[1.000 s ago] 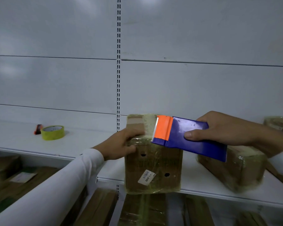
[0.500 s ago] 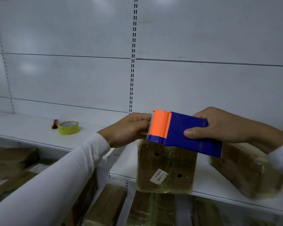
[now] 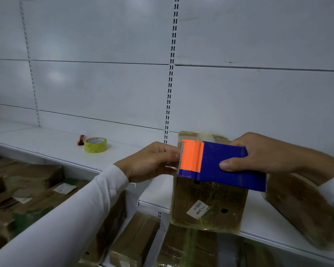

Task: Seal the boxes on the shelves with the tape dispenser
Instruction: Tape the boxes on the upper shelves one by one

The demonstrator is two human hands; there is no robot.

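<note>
Right hand (image 3: pixel 266 154): fingers wrapped round the blue tape dispenser (image 3: pixel 223 163), held level just above the box (image 3: pixel 208 205), prob. to start a strip.
Left hand (image 3: pixel 152 160): fingertips at the toothed orange end, seemingly pinching the tape end; the tape itself can't be made out.
Box: on the shelf (image 3: pixel 154 193), under both hands.

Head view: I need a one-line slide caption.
Right hand grips the blue tape dispenser over a wrapped box while the left hand reaches its serrated orange end.

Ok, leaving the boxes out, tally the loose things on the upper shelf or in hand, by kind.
Tape dispenser: 1
Yellow tape roll: 1
Small orange tool: 1
Total: 3
</note>
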